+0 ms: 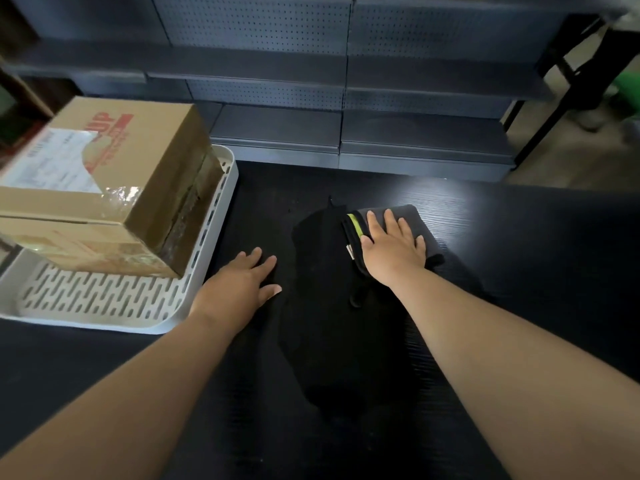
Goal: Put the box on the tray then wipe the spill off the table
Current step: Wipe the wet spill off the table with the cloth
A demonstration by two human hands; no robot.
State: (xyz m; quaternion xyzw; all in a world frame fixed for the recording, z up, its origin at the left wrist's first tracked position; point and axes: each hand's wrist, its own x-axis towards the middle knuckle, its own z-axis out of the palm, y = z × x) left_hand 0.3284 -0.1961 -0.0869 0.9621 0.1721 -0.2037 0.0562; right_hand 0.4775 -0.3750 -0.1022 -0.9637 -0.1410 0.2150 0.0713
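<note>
Cardboard box (104,181), brown, taped, with a white shipping label and red print on top, is sitting inside the white slotted tray (104,299) at the left side of the bench (519,254). Box is occupying the far part of the tray; near part of the slotted floor is showing bare. Box appears tilted slightly, its right edge close against the tray's right wall.

Bench surface is black with a fine ribbed grain. Tray is resting on it, near the left edge of view.

Right hand (393,245) is lying flat, fingers spread, palm pressing down on a folded dark grey cloth (412,216) at bench centre. Cloth is showing a yellow-green stripe and a small white tag along its left fold, just beside the thumb. Hand is not curling around the cloth, only pressing on top.

Left hand (239,282) is resting open and flat on the bare bench, fingers extended, holding nothing. It is sitting just beside the tray's right front corner, apart from the cloth.

Darker patch (325,271) is lying on the bench between the two hands, running from left of the cloth toward the viewer; cannot tell whether it is liquid or shadow.

Dark grey perforated shelving (277,81) is standing behind the bench.
</note>
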